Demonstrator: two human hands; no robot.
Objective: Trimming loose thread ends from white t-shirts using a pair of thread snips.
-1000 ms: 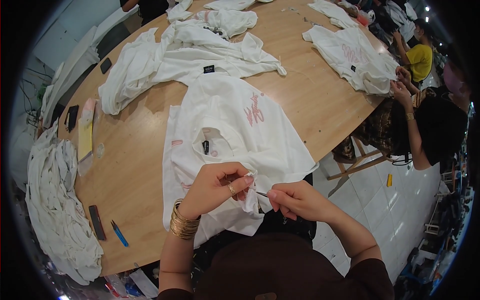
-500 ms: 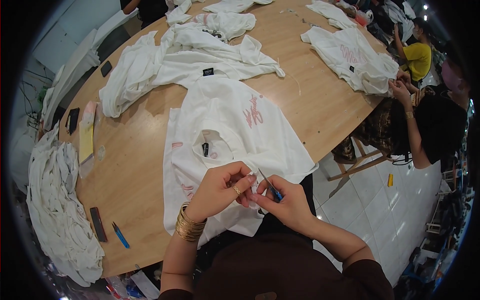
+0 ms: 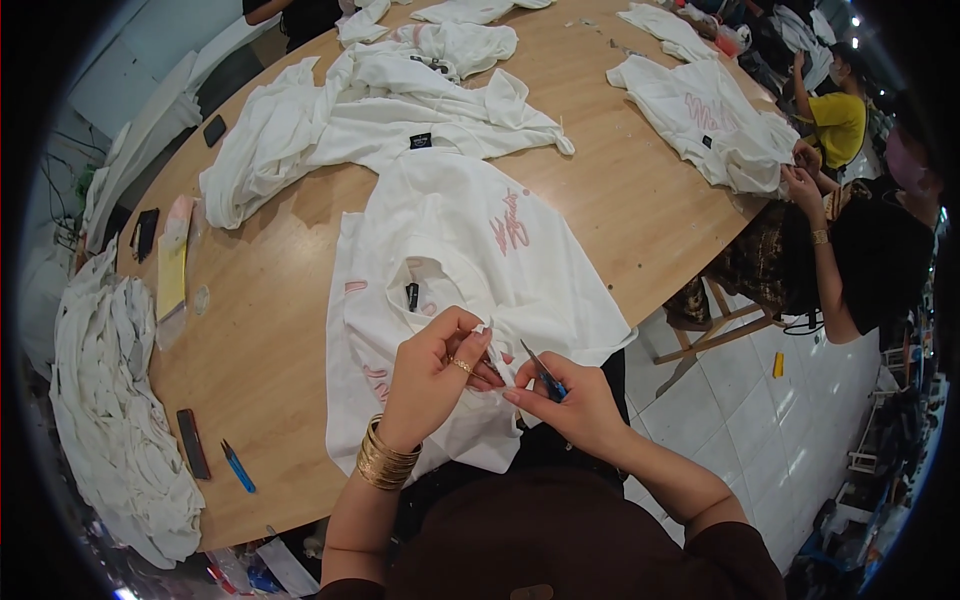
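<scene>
A: How much room is there near the table edge?

B: Little. The white T-shirt (image 3: 470, 250) spreads from the middle of the round wooden table (image 3: 610, 190) to its near rim, and its hem hangs over the edge toward the person's lap. To the right of it the bare wood runs out to the curved edge, with white floor tiles (image 3: 790, 440) beyond. To the left, open wood reaches a blue pen (image 3: 238, 466) and a dark flat bar (image 3: 193, 443) near the rim, beside a heap of white garments (image 3: 110, 400).

A: And the shirt itself?

B: White, lying front down, with pink lettering on the back and a small dark label at the neck opening. More white shirts (image 3: 380, 110) are piled just behind it.

A: What are the hands doing?

B: The left hand (image 3: 435, 375), with a ring and gold bangles, has its fingers pinched together on a fold of the fabric near the hem. The right hand (image 3: 570, 405) is closed around small blue-handled snips (image 3: 545, 374), blades pointing at that fold. Both hands touch.

A: Any change from a second ago?

B: Yes. Then the hands were slightly apart, pulling the fabric taut; half a second ago they had closed up, and now they press together, snips at the cloth. The shirt has barely shifted.
</scene>
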